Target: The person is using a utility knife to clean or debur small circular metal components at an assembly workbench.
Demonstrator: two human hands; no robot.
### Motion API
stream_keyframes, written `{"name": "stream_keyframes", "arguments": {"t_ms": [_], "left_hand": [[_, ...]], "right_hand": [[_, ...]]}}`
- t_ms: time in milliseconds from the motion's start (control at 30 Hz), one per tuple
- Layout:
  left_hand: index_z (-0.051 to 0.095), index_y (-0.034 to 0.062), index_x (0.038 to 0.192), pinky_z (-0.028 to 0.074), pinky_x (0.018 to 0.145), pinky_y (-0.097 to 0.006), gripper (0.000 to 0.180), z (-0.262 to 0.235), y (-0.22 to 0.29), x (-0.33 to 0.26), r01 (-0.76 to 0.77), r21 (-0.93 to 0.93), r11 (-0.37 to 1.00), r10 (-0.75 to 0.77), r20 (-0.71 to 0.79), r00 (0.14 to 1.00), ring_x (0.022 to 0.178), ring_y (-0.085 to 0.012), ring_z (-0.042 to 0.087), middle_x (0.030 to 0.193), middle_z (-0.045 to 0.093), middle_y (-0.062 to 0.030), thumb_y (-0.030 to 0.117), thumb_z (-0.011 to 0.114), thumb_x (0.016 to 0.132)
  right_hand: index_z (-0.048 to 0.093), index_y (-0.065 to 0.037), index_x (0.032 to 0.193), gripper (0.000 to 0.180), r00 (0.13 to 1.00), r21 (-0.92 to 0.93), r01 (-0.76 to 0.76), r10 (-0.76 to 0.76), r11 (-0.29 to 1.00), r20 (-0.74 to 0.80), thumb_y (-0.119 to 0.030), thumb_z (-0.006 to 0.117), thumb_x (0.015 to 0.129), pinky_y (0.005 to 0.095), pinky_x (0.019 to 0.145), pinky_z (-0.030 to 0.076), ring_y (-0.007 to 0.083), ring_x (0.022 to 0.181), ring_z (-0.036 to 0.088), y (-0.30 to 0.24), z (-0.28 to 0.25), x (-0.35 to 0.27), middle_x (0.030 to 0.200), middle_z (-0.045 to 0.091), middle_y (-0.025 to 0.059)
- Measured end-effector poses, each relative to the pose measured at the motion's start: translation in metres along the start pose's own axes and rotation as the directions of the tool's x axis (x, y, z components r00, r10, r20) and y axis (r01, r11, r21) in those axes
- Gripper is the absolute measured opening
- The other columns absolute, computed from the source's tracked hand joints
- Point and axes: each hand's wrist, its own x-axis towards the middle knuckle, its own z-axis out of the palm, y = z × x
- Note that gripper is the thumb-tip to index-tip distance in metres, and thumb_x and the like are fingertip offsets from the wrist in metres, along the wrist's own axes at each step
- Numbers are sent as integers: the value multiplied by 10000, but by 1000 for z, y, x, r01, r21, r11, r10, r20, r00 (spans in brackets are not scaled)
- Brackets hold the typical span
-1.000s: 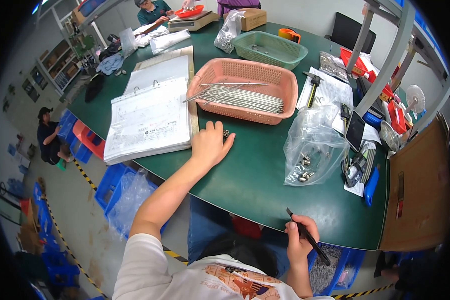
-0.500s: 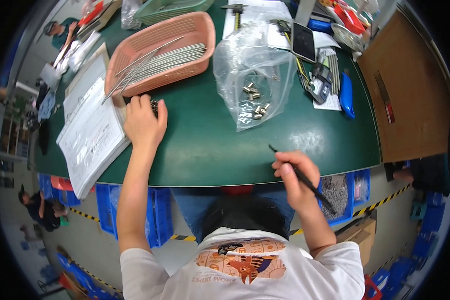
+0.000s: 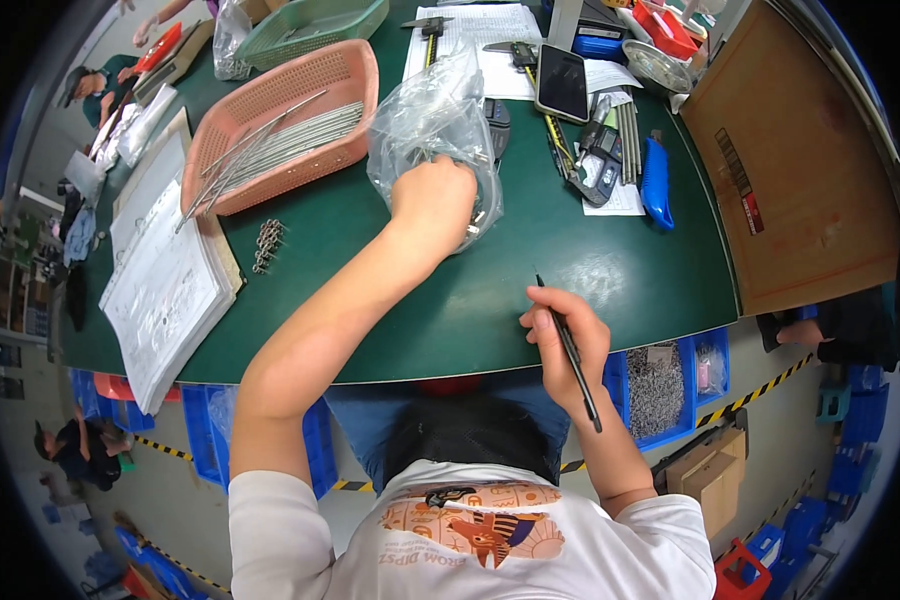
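My left hand (image 3: 434, 198) reaches across the table with its fingers curled in and closed on a clear plastic bag (image 3: 390, 150). The fingertips are hidden behind the hand. A few small shiny metal cylinders (image 3: 475, 228) show in the bag beside the knuckles. Lower on the right, over the table's front edge, my right hand (image 3: 575, 345) holds a slim black pen-like tool (image 3: 572, 350), its thin tip pointing up and away from me. A small cluster of twisted metal pieces (image 3: 268, 246) lies on the green table to the left.
A pink basket (image 3: 270, 90) of long metal rods and an open binder (image 3: 165, 270) stand left. Beyond the bag are papers and calipers (image 3: 430, 28). A phone (image 3: 562, 82), micrometer (image 3: 598, 170) and blue-handled tool (image 3: 656, 185) lie right, beside a cardboard box (image 3: 790, 170).
My left hand has left the metal pieces by the basket and moved right onto the plastic bag. The bag is more crumpled and shifted left. The right hand still holds the black tool, now steeper.
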Motion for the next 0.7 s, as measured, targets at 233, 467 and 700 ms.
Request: {"name": "stream_keyframes", "arguments": {"t_ms": [233, 467, 700], "left_hand": [[570, 21, 815, 469, 594, -392, 131, -17, -2, -6, 78, -276, 958, -156, -275, 949, 697, -312, 576, 810, 572, -136, 95, 539, 710], [591, 67, 723, 459, 576, -417, 124, 5, -12, -2, 54, -557, 829, -282, -332, 900, 683, -319, 566, 724, 568, -145, 167, 541, 669], [621, 78, 669, 443, 630, -382, 67, 18, 9, -2, -21, -776, 630, -438, -378, 816, 732, -298, 547, 729, 553, -123, 120, 576, 643]], "right_hand": [[521, -21, 979, 248, 981, -347, 186, -192, 919, 16, -62, 595, 746, 245, 653, 435, 128, 735, 549, -4, 15, 117, 848, 575, 88], [551, -21, 943, 247, 961, -94, 231, -211, 968, 178, -4, 570, 697, 258, 677, 455, 134, 767, 546, 62, 46, 143, 861, 580, 69], [480, 14, 1052, 282, 960, 299, -276, 249, 913, 125, -22, 491, 773, 223, 679, 446, 148, 808, 554, 52, 24, 133, 956, 548, 102]]}}
